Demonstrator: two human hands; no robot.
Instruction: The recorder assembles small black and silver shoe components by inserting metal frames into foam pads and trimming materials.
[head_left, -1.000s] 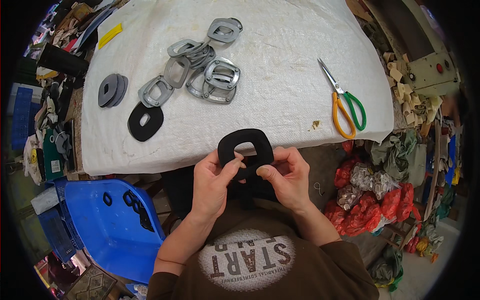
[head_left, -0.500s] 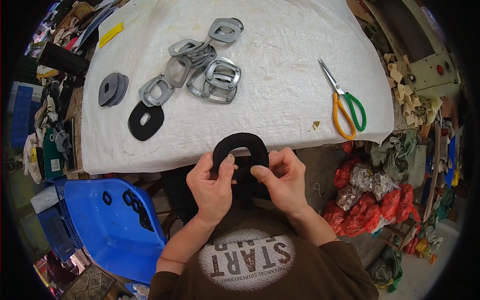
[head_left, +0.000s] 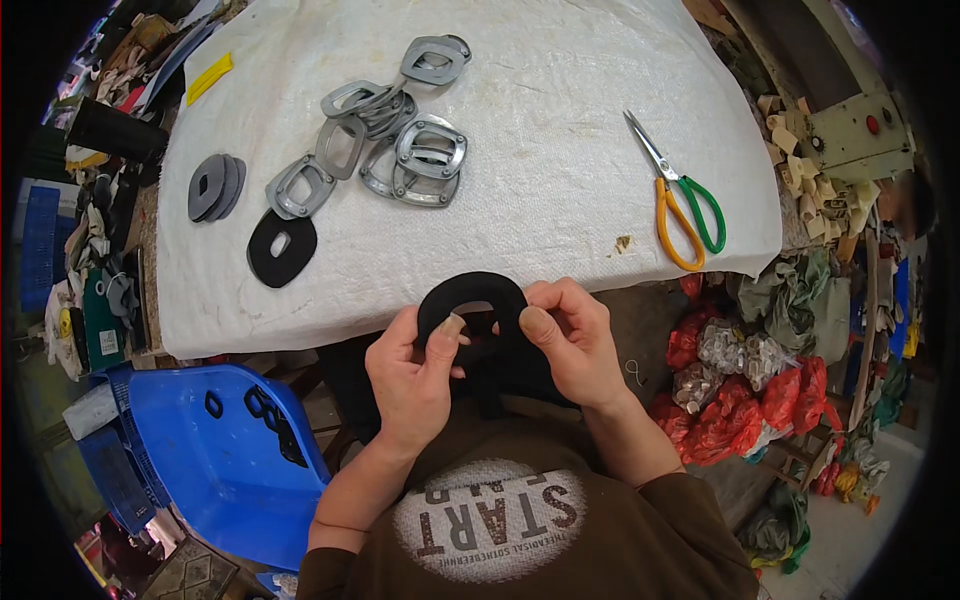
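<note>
A black, soft-looking ring-shaped cover (head_left: 470,289) is held between my two hands, just off the near edge of the cloth-covered table. My left hand (head_left: 410,375) pinches its left side, thumb lying inside the ring's opening. My right hand (head_left: 578,345) has thumb and fingers closed on its right side. The lower part of the ring is hidden by the hands. On the table, several grey metal frames (head_left: 298,188) with rounded corners lie in a loose heap. A black pad (head_left: 264,262) with a small centre hole touches the lowest frame, and stacked grey pads (head_left: 206,192) lie left of it.
Scissors (head_left: 666,175) with one orange and one green handle lie on the table's white woven cloth (head_left: 560,180). A yellow strip (head_left: 209,79) is at the far left. Below left stands a blue tub (head_left: 200,450) holding some black rings. Red bags (head_left: 715,420) lie on the right.
My right thumb has shifted up and right along the ring. The ring stays in both hands, and the whole view has moved slightly.
</note>
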